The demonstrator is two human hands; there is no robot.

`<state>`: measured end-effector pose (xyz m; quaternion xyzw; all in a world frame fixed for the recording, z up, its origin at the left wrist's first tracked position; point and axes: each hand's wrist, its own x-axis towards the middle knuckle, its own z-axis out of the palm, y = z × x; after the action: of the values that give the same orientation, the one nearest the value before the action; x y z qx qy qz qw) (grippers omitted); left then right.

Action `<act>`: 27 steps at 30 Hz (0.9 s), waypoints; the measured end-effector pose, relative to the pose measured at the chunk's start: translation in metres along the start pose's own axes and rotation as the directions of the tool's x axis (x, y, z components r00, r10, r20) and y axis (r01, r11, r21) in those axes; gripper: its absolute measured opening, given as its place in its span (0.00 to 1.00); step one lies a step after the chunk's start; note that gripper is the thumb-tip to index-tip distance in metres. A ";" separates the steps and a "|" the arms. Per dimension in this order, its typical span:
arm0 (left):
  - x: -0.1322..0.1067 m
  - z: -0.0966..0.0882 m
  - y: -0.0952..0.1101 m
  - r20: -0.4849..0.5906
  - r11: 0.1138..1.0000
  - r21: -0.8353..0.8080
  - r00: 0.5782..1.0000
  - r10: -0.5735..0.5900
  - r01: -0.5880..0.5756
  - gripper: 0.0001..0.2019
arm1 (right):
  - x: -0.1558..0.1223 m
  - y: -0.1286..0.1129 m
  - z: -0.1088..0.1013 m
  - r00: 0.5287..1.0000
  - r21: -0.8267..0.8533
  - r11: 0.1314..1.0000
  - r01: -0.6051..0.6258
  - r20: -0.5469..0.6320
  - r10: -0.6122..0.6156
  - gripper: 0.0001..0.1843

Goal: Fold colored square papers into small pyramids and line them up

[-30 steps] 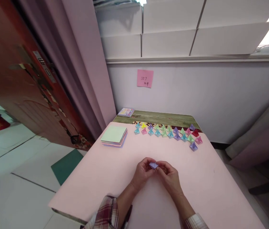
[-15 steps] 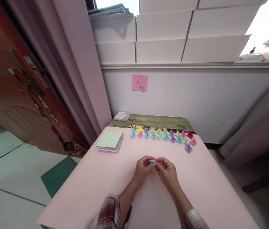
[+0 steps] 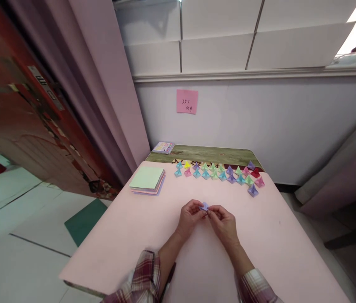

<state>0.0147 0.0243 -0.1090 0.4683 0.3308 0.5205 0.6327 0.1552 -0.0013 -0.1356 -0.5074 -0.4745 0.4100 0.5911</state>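
A small folded piece of lavender origami paper (image 3: pixel 204 206) is pinched between both hands, just above the table. My left hand (image 3: pixel 190 216) grips its left side with thumb and fingertips. On its right side the thumb and fingers of my right hand (image 3: pixel 224 222) are closed. The fingertips hide part of the folds. Beyond the hands stand several small pointed paper figures in rows, among them a purple one (image 3: pixel 253 190), a pink one (image 3: pixel 259 182) and a blue one (image 3: pixel 178 172). They are of many colours.
A stack of square paper (image 3: pixel 147 177), pale green on top, lies at the table's left. Behind it is a packet (image 3: pixel 164 147) on the bare wooden strip. The pink-covered table (image 3: pixel 102 256) ends at a wall bearing a pink note (image 3: pixel 187 102).
The lavender paper looked flat and narrow before; now it shows a wider, more opened shape. Both hands still pinch it. The camera view has tilted down slightly.
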 end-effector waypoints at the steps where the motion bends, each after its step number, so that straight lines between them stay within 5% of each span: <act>1: 0.000 0.000 0.000 -0.010 1.000 -0.001 1.000 -0.005 0.005 0.10 | 0.000 0.000 0.000 1.000 0.025 1.000 0.000 0.012 -0.001 0.12; 8: 0.002 -0.002 -0.002 -0.035 0.999 0.022 0.998 -0.042 0.043 0.09 | 0.000 -0.004 0.001 0.999 0.104 0.995 -0.013 0.047 0.008 0.13; 20: -0.001 0.000 -0.005 -0.031 0.990 0.141 0.999 0.025 -0.020 0.11 | -0.004 -0.016 0.004 0.998 -0.061 0.998 -0.012 0.057 0.016 0.15; 24: -0.001 -0.001 -0.006 -0.047 0.994 0.113 0.999 0.001 0.004 0.23 | -0.003 -0.009 0.005 0.999 -0.010 0.999 -0.035 0.024 0.035 0.18; 27: -0.001 -0.002 -0.006 -0.037 0.993 0.119 0.999 -0.019 0.023 0.21 | -0.002 -0.004 0.005 0.998 0.061 0.997 -0.052 0.025 0.051 0.21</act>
<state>0.0145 0.0233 -0.1156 0.4926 0.3775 0.5013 0.6029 0.1503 -0.0030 -0.1323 -0.4963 -0.4553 0.4454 0.5899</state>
